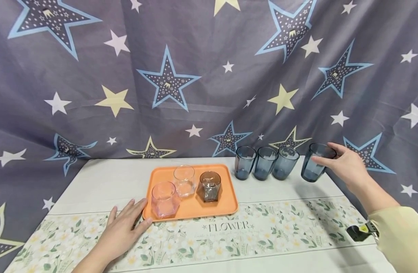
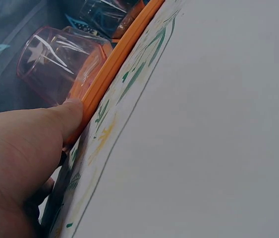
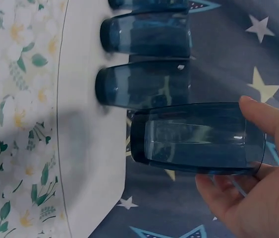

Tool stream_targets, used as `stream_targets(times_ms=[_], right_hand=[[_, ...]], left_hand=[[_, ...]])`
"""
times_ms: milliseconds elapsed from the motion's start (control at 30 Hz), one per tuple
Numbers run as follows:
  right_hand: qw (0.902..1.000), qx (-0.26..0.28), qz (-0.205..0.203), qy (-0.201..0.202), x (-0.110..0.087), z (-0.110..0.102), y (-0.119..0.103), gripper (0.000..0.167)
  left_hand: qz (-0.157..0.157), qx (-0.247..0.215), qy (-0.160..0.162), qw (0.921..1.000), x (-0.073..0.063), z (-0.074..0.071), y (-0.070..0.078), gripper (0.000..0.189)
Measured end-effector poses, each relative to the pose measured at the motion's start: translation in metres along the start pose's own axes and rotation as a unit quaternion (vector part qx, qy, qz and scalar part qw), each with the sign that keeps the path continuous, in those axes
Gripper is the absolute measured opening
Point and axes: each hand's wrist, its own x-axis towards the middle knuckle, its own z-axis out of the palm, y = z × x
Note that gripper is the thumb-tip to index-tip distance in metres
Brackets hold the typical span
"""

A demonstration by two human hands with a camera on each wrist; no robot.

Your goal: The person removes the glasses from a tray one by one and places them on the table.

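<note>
My right hand (image 1: 348, 165) holds a blue drinking glass (image 3: 196, 139) by its upper part, thumb on one side and fingers on the other. The glass hangs tilted above the table's right side, its shadow below. To its left, three matching blue glasses (image 1: 285, 163) stand in a row. My left hand (image 1: 123, 231) lies at the front left corner of an orange tray (image 1: 226, 212), fingers spread, thumb touching the rim. On the tray stand a pink-tinted glass (image 1: 164, 199), a clear glass (image 1: 184, 180) and a brown-tinted glass (image 1: 210, 185).
A white tablecloth (image 1: 110, 178) with a floral band (image 1: 263, 235) covers the table. Directly behind the table hangs a dark curtain (image 1: 202, 87) printed with stars. The table's right edge runs below my right forearm.
</note>
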Motion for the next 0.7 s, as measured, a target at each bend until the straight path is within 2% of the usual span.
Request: stream_targets(times_ms=[367, 700], right_hand=[[0.9988, -0.012, 0.034, 0.034, 0.024, 0.017, 0.019, 0.110], [0.9976, 0.030, 0.037, 0.051, 0.037, 0.036, 0.031, 0.105]], left_hand=[[-0.008, -0.003, -0.005, 1.0000, 0.000, -0.001, 0.001, 0.091], [0.002, -0.003, 0.003, 1.0000, -0.001, 0.001, 0.000, 0.088]])
